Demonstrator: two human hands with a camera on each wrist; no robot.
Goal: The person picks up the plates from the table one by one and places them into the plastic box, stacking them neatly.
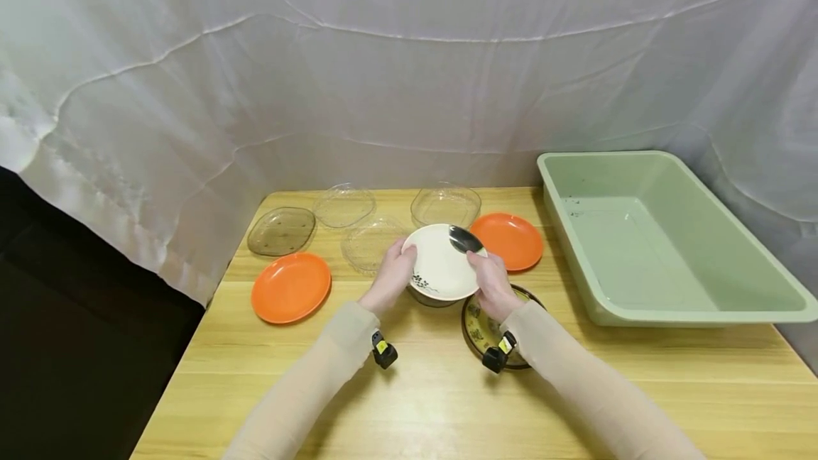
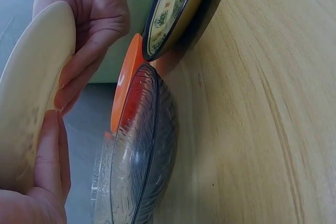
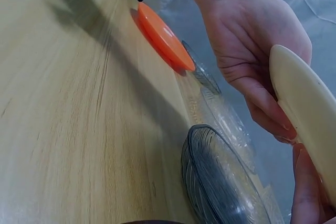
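A white plate (image 1: 441, 265) with a dark patch and a small floral print is held up over the table by both hands. My left hand (image 1: 391, 275) grips its left rim, thumb on top and fingers curled beneath. On the opposite rim my right hand (image 1: 492, 281) grips it the same way. Both wrist views show fingertips of the two hands meeting under the plate. Below it stands a ribbed clear glass bowl (image 2: 142, 150), mostly hidden in the head view. A yellow patterned plate with a dark rim (image 1: 476, 329) lies under my right wrist.
Orange plates lie at left (image 1: 291, 288) and right (image 1: 508, 241). Toward the back are a smoky glass plate (image 1: 282, 231) and several clear glass dishes, including a clear dish (image 1: 345, 205). A large green tub (image 1: 645, 254) stands at the right, beside a grey curtain (image 1: 409, 91).
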